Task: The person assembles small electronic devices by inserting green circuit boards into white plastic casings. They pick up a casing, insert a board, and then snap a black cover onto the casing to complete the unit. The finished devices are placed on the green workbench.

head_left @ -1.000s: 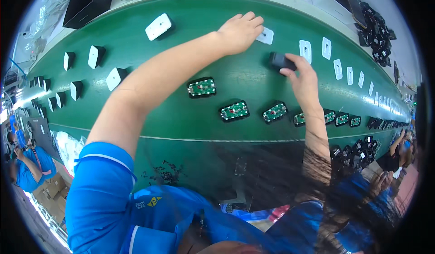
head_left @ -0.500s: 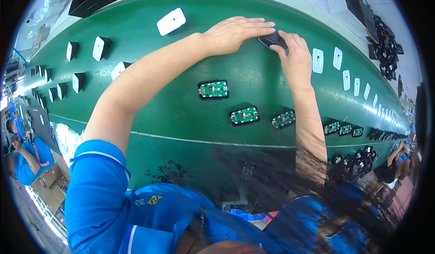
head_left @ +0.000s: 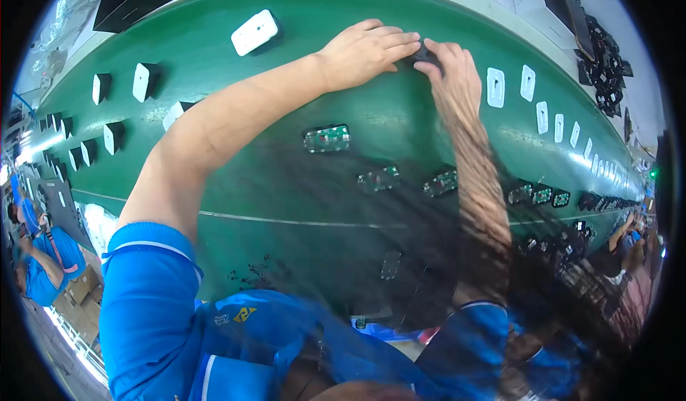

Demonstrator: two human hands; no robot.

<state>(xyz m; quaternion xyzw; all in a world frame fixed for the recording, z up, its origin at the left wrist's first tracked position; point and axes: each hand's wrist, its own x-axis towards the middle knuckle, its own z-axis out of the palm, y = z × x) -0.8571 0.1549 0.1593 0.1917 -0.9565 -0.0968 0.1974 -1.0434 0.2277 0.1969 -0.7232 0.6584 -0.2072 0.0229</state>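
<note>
At the far middle of the green work surface, a small black plastic case (head_left: 423, 53) sits between my hands, largely hidden by fingers. My right hand (head_left: 453, 71) grips its right side, thumb on the near side and fingers beyond. My left hand (head_left: 366, 52) comes in from the left; its fingers stretch toward the case and the fingertips meet its left edge, while the thumb stands apart. Nearer to me lies an open black housing with a green circuit board (head_left: 327, 139). Two more board housings, one (head_left: 379, 179) and another (head_left: 440, 183), lie right of it, blurred by dark hair strands.
White-faced black cases, such as one (head_left: 254, 33), stand on the left of the green surface (head_left: 271, 179). White plates (head_left: 496, 88) form a row on the right. Black parts (head_left: 606, 65) are heaped at the far right. Co-workers sit at both sides.
Both hands and the case have shifted slightly left and away from me. My left fingers have bent a little. Dark hair strands now cover more of the near right side.
</note>
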